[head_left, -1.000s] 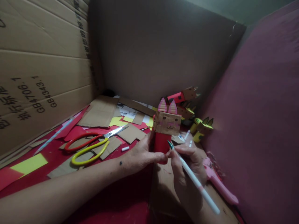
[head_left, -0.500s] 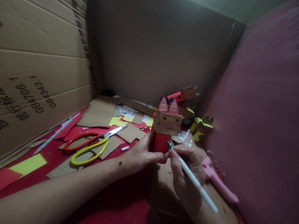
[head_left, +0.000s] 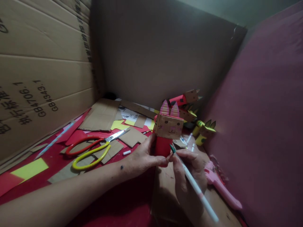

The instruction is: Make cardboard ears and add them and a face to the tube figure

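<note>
My left hand (head_left: 142, 157) is closed round the red body of a cardboard animal figure (head_left: 169, 126), which stands upright. Its box head has a drawn face with whiskers, and two pink striped ears rise from the top. Between the thumb and fingers of my right hand (head_left: 189, 167) is a white marker (head_left: 196, 186) with a green tip. That tip is right by the front of the red body; whether it touches cannot be made out. Below the hands lies a brown cardboard surface (head_left: 163, 192).
Scissors (head_left: 107, 143) with red and yellow handles lie among cardboard and paper scraps (head_left: 99, 115) on the left. Behind the figure and to its right are more cardboard animals (head_left: 205, 130). A pink glue gun (head_left: 222, 186) rests by the pink wall at right. A large carton (head_left: 47, 56) stands left.
The marker's tip has shifted very slightly right and down against the red body. The figure's head tilts a little more. The whole view has shifted slightly.
</note>
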A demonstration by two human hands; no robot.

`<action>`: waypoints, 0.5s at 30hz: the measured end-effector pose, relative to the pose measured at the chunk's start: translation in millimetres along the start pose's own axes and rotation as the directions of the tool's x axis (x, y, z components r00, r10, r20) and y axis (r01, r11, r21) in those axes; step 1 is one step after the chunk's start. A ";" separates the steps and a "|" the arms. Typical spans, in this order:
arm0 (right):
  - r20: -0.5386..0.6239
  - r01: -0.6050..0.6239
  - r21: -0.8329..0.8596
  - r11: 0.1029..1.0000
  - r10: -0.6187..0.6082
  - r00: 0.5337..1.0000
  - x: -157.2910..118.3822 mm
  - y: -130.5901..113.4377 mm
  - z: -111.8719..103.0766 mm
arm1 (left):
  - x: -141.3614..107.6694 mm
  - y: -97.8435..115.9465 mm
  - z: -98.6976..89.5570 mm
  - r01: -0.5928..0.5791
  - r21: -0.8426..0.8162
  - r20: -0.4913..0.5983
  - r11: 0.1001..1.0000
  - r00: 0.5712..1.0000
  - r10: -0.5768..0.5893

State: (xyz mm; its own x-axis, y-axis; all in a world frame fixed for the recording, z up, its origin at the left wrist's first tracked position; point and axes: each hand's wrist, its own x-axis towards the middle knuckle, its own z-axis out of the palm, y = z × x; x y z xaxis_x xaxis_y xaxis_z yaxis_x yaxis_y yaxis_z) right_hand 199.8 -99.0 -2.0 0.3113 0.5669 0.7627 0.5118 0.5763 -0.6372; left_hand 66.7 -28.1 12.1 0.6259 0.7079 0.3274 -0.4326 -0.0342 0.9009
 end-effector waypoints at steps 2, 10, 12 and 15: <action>-0.016 0.092 -0.024 0.995 -0.092 0.996 -0.6 3.1 -0.1 | -0.1 -1.1 -1.4 0.018 0.002 -0.004 1.000 1.000 -0.018; 0.112 0.403 -0.066 0.913 -0.395 0.912 2.7 11.1 0.7 | 2.8 -12.9 -12.8 0.018 0.075 -0.001 0.997 1.000 -0.018; 0.141 0.446 -0.055 0.893 -0.435 0.889 2.9 12.9 1.8 | 4.0 -13.9 -14.3 0.027 0.088 -0.016 0.996 1.000 -0.026; 0.165 0.476 -0.038 0.879 -0.464 0.870 2.0 15.2 3.5 | 5.8 -12.9 -15.9 -0.017 0.131 -0.012 0.991 1.000 0.018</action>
State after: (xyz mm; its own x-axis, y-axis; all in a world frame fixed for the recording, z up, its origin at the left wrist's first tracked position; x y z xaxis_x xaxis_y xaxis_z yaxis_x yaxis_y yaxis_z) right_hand 205.3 -87.0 -10.5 -0.0990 0.3230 0.9412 0.6280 0.7540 -0.1927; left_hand 65.6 -12.3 -2.2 0.6098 0.7157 0.3405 -0.3542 -0.1382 0.9249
